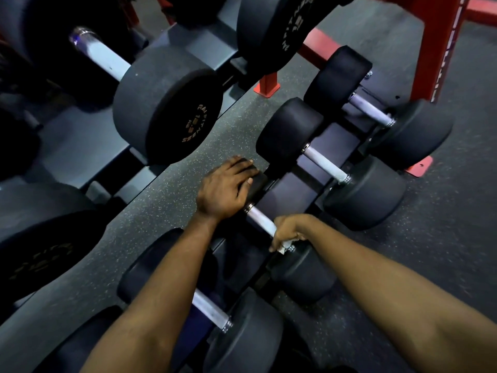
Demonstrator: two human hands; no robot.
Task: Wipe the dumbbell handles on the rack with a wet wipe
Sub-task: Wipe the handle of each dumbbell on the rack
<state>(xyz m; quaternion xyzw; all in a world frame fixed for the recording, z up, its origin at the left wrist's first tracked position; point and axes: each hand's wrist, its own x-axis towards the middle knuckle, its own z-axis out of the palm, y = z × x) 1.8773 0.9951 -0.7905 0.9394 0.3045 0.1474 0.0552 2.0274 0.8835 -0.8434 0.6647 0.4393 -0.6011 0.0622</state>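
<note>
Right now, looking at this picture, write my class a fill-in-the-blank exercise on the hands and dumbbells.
1. The right hand grips a ____ wipe round a handle.
2. The left hand, resting on that dumbbell's far head, holds ____ wipe.
3. The frame at top right is painted ____.
Missing words: white; no; red.

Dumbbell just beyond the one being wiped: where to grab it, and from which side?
Grip the bare pale handle mid-span, coming down from above and wrapping across the bar. The round heads block both ends and the rack sits beneath, so the top looks like the only open side.
</note>
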